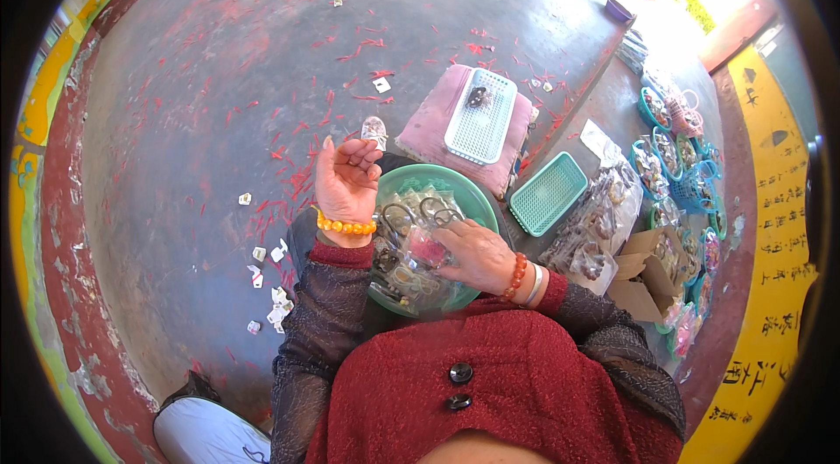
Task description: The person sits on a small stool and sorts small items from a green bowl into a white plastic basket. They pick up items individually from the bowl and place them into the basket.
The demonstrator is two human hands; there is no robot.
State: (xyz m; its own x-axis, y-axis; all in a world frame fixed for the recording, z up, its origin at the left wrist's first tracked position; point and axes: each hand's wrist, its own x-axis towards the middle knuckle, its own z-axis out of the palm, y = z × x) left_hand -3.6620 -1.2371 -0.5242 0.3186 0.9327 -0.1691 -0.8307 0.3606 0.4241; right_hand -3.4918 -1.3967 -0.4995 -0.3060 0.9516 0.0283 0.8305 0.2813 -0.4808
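Observation:
A round green basket [477,193] rests on my lap, filled with several small clear packets and metal rings. My right hand [471,252] lies palm down inside it, fingers closed on a small pink packet [427,247]. My left hand [346,177] is raised above the basket's left rim, palm toward me, fingers loosely curled; whether it holds anything small I cannot tell. An orange bead bracelet sits on the left wrist, and red and white bangles on the right.
A pink cushion [430,127] carries a white mesh tray [481,116] ahead of me. A teal mesh tray [549,193], bags of trinkets, a cardboard box [643,276] and several small baskets line the right. White paper scraps [267,276] and red shreds litter the floor at left.

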